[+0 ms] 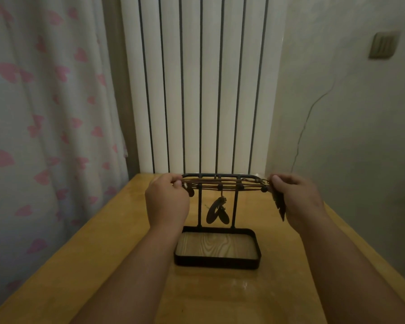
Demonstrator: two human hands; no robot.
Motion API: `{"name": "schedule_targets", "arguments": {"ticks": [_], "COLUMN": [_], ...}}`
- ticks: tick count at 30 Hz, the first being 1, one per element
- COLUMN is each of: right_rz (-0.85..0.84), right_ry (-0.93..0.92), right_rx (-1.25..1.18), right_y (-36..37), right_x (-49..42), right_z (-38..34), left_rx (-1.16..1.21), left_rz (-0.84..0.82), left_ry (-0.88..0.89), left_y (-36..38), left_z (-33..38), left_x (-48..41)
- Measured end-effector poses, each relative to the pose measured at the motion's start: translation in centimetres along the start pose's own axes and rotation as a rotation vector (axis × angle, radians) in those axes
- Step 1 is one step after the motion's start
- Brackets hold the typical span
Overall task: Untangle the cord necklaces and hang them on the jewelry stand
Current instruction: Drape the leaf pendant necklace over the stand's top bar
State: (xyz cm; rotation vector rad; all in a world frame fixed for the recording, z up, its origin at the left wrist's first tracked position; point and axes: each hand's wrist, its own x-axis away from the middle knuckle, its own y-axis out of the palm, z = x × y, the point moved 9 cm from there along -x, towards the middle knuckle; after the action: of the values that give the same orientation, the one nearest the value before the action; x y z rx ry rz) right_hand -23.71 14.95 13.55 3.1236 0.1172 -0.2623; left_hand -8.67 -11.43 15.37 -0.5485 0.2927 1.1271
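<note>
A: Where do the cords [229,185] sit?
B: Bunch of brown cords, taut between the person's two hands, in mid-air over the table [103,253]. They are level with the top rail [220,176] of the stand [199,213], just on its near side. Touching the rail or not, cannot tell.
A: Fingers?
B: Left hand [167,202] pinches the left end, fingers curled and pressed together, back of the hand toward the camera. Right hand [297,199] pinches the right end, thumb [276,180] on top, other fingers curled under. Nothing spread.
A: Axis?
B: Long axis runs left to right, flat, parallel with the rail. The ends go into the two hands. Dark beads [219,187] sit along the span.
A: Pendants?
B: Two dark feather pendants [216,213] hang straight down from the middle, tips down. They are between the posts [235,211] and above the base [216,263], apart from it. A third feather [280,206] hangs at the right end, against the right palm, tip down too.
A: Stand?
B: Upright, mid-table, beyond the forearms, long side left to right. Radiator [197,90] behind it, curtain [45,113] far left.
</note>
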Motion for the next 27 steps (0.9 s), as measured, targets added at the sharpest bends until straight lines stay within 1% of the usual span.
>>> {"name": "schedule_targets", "arguments": {"ticks": [4, 12, 16, 21, 27], "right_rz": [0.016, 0.061, 0.062, 0.114, 0.128], "right_ry": [0.07, 0.081, 0.109, 0.127, 0.231], "right_rx": [-0.131, -0.146, -0.171, -0.211, -0.356], "right_y": [0.1, 1.4, 1.7, 1.9, 2.3], "right_x": [0.1, 0.8, 1.0, 1.3, 1.4], "right_z": [0.9, 2.4, 3.3, 3.9, 5.5], "left_rx": [0.012, 0.065, 0.106, 0.174, 0.263], "left_rz": [-0.003, -0.012, 0.007, 0.031, 0.022], "left_ry": [-0.008, -0.035, -0.048, -0.078, -0.133], "left_y": [0.1, 0.1, 0.1, 0.3, 0.9], "left_z": [0.0, -0.7, -1.2, -2.0, -2.9], "left_x": [0.1, 0.0, 0.2, 0.6, 1.0]}}
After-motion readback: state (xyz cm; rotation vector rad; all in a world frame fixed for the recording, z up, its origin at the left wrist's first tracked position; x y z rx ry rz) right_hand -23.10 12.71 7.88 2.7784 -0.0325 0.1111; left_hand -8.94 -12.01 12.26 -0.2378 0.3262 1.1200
